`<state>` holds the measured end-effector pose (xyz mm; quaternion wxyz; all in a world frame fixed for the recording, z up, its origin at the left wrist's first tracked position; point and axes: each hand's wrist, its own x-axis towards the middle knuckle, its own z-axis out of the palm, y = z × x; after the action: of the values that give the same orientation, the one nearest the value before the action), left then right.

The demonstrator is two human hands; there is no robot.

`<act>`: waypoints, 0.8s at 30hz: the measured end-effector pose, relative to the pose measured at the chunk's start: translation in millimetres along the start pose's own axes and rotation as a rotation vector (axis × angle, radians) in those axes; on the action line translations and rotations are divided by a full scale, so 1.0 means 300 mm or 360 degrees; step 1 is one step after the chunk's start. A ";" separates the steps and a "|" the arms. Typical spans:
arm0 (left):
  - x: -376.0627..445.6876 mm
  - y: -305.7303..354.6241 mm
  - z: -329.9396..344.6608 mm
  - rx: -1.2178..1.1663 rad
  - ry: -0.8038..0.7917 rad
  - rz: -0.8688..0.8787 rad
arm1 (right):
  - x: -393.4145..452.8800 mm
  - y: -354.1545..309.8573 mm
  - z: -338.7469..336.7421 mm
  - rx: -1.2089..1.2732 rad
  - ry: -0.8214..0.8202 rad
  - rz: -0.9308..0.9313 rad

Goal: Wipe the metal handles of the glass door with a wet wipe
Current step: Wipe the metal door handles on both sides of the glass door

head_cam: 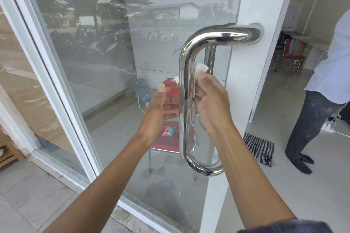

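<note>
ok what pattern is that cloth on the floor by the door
Black and white stripes, on the cloth in the head view.

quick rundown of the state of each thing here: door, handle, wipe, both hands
white-framed glass door: open
curved polished steel handle: mounted, being wiped mid-bar
white wet wipe: bunched, wrapped round the bar
left hand: fingers extended, at the wipe's left end
right hand: pinching the wipe against the bar
red wipe packet: lying on red chair behind the glass
</note>
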<state>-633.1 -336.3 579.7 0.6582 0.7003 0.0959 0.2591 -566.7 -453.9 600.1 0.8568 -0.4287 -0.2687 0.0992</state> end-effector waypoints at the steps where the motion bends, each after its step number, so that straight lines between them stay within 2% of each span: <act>1: -0.002 0.000 0.001 -0.0007 -0.0001 -0.0003 | -0.011 -0.001 0.002 0.0082 0.0001 0.0022; 3: -0.008 -0.004 0.001 -0.0019 -0.0001 -0.0027 | -0.033 0.019 -0.010 0.0228 0.0085 0.0059; 5: -0.014 -0.008 0.002 -0.0037 0.0001 -0.0044 | -0.054 0.052 -0.019 0.0153 0.0183 0.0042; 8: -0.020 -0.012 0.004 -0.0069 0.0014 -0.0036 | -0.055 0.093 -0.027 -0.0254 0.0243 -0.0040; 15: -0.017 -0.025 -0.004 -0.0055 0.0064 0.0005 | -0.014 0.084 0.005 -0.0848 0.0089 -0.0153; 18: -0.011 -0.033 -0.008 -0.0037 0.0065 -0.0008 | 0.021 0.041 0.055 -0.0681 0.0150 0.0008; 21: -0.010 -0.034 -0.011 -0.0013 0.0057 0.0009 | 0.054 0.009 0.089 -0.0442 0.0085 0.0169; 24: -0.007 -0.039 -0.013 -0.0023 0.0051 0.0025 | 0.048 0.035 0.077 -0.0460 0.0038 0.0271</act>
<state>-634.2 -332.5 567.7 0.6595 0.6921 0.0990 0.2762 -566.7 -425.9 608.4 0.7779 -0.5698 -0.2327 0.1267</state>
